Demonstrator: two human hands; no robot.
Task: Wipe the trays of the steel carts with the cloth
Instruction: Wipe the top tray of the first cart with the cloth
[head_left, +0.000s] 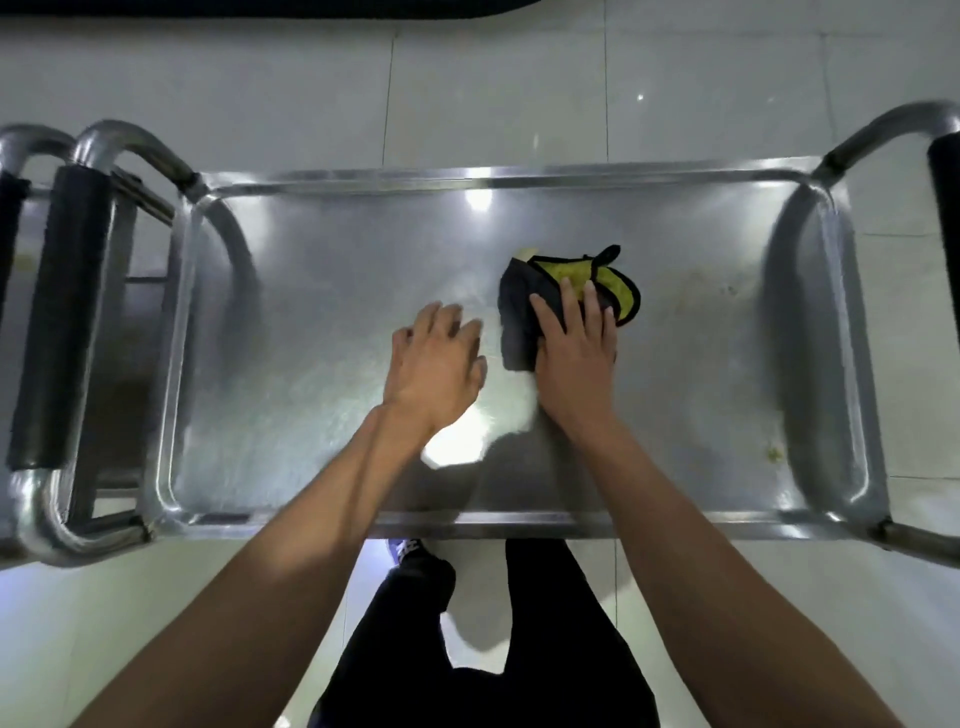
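Note:
A steel cart's top tray (322, 322) fills the middle of the head view, shiny and scuffed. A folded grey and yellow cloth (519, 317) with black edging lies right of the tray's centre. My right hand (576, 353) presses flat on the cloth with straight fingers. My left hand (436, 364) hovers just left of the cloth with loosely spread fingers, holding nothing. A few small stains and a yellowish speck (774, 453) show near the tray's right end.
A second steel cart (67, 322) with a black-padded handle stands against the left end. Another black-padded handle (945, 218) rises at the right end. White tiled floor (519, 88) surrounds the carts. My legs (519, 649) in dark trousers stand at the near rim.

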